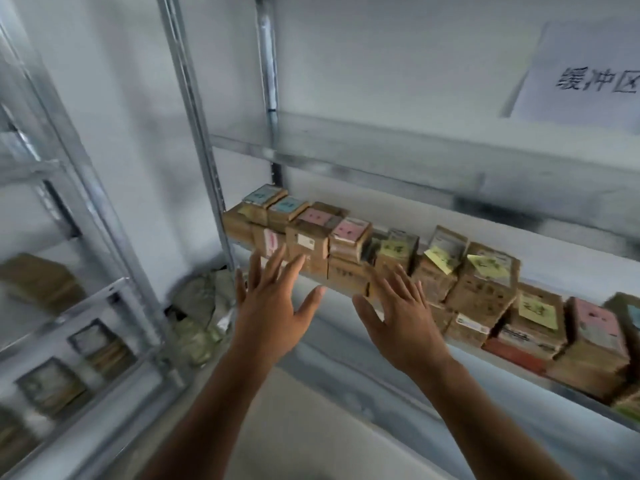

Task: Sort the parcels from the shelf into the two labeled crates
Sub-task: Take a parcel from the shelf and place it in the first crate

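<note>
A long row of small brown cardboard parcels (349, 237) is stacked on a metal shelf (398, 344), running from centre left to the right edge. They carry coloured labels: blue (289, 206), pink (349, 230) and yellow (486, 266). My left hand (273, 299) is raised in front of the left end of the row, fingers straight and spread, holding nothing. My right hand (398, 313) is held up beside it, also spread and empty, just short of the lower parcels. No crate is in view.
An upper shelf board (415, 161) runs above the parcels. A white paper sign (588, 74) hangs at top right. A second metal rack (79, 306) at left holds more packages. Crumpled greenish bags (201, 306) lie in the floor corner.
</note>
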A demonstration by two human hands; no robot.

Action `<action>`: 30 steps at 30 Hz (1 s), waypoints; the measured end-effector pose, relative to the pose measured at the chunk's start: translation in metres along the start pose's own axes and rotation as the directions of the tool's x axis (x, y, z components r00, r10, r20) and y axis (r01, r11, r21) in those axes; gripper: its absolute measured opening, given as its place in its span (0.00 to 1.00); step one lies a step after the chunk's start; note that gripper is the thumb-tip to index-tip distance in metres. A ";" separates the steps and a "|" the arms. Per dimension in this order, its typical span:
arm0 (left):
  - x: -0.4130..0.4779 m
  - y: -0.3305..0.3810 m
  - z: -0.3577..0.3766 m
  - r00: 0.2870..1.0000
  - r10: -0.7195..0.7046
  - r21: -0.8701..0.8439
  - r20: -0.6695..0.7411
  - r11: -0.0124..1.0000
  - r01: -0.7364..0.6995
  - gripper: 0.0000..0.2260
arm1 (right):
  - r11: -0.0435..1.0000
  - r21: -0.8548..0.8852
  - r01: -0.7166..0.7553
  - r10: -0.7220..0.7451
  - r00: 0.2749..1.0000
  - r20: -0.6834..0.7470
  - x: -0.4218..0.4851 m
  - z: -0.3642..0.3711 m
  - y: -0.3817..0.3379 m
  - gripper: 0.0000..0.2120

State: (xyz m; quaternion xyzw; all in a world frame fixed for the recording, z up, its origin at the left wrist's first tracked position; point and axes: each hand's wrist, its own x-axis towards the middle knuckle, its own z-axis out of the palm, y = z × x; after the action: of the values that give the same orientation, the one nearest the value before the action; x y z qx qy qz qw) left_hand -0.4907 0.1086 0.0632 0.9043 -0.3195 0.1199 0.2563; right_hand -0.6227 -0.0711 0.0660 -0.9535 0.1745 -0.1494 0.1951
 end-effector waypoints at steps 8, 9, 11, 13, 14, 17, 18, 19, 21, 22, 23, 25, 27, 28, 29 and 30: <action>0.086 -0.100 0.009 0.980 -0.188 0.108 0.069 0.978 0.180 0.31 | 0.986 0.089 0.138 -0.146 0.986 0.087 0.148 0.080 -0.042 0.38; 0.099 -0.111 0.012 0.977 -0.198 0.125 0.080 0.974 0.188 0.31 | 0.985 0.092 0.149 -0.158 0.983 0.096 0.167 0.087 -0.045 0.37; 0.127 -0.131 0.017 0.973 -0.211 0.169 0.094 0.966 0.193 0.31 | 0.985 0.084 0.153 -0.163 0.977 0.134 0.204 0.100 -0.051 0.35; 0.152 -0.150 0.020 0.968 -0.230 0.191 0.102 0.959 0.208 0.32 | 0.982 0.089 0.167 -0.179 0.974 0.140 0.242 0.111 -0.053 0.35; 0.163 -0.159 0.023 0.965 -0.240 0.191 0.104 0.957 0.217 0.33 | 0.981 0.093 0.172 -0.184 0.973 0.138 0.260 0.116 -0.053 0.35; 0.191 -0.186 0.031 0.962 -0.253 0.174 0.104 0.957 0.233 0.37 | 0.983 0.094 0.158 -0.171 0.972 0.161 0.303 0.134 -0.052 0.34; 0.200 -0.195 0.034 0.960 -0.256 0.162 0.110 0.958 0.237 0.39 | 0.984 0.101 0.144 -0.160 0.972 0.170 0.314 0.140 -0.052 0.34; 0.210 -0.204 0.037 0.958 -0.261 0.151 0.122 0.959 0.242 0.41 | 0.986 0.105 0.131 -0.148 0.974 0.174 0.325 0.145 -0.053 0.34; 0.233 -0.223 0.044 0.949 -0.271 0.139 0.159 0.958 0.250 0.42 | 0.990 0.097 0.101 -0.119 0.973 0.197 0.346 0.157 -0.055 0.31; 0.245 -0.234 0.049 0.946 -0.273 0.133 0.177 0.959 0.252 0.40 | 0.993 0.089 0.079 -0.096 0.971 0.217 0.356 0.163 -0.056 0.29; 0.258 -0.244 0.055 0.942 -0.273 0.127 0.194 0.959 0.251 0.36 | 0.995 0.080 0.054 -0.072 0.969 0.236 0.366 0.171 -0.057 0.28; 0.283 -0.266 0.068 0.940 -0.251 0.115 0.229 0.966 0.230 0.31 | 0.998 0.059 0.011 -0.026 0.967 0.255 0.384 0.185 -0.059 0.29; 0.307 -0.286 0.081 0.947 -0.203 0.075 0.250 0.979 0.190 0.29 | 1.000 0.021 -0.010 0.004 0.969 0.247 0.400 0.199 -0.064 0.31; 0.319 -0.296 0.087 0.949 -0.176 0.044 0.261 0.984 0.171 0.28 | 1.000 0.001 -0.028 0.027 0.968 0.248 0.409 0.207 -0.065 0.31; 0.331 -0.305 0.093 0.949 -0.154 0.016 0.275 0.988 0.156 0.27 | 0.998 -0.007 -0.056 0.056 0.969 0.241 0.416 0.213 -0.070 0.30; 0.342 -0.315 0.098 0.949 -0.131 -0.003 0.287 0.990 0.137 0.27 | 0.996 -0.004 -0.086 0.085 0.971 0.222 0.423 0.219 -0.073 0.30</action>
State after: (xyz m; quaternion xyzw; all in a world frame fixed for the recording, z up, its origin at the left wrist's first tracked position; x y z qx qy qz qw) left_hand -0.0212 0.0884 -0.0108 0.9288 -0.2923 -0.0335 0.2252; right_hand -0.1466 -0.1036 -0.0040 -0.9553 0.1922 -0.0340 0.2222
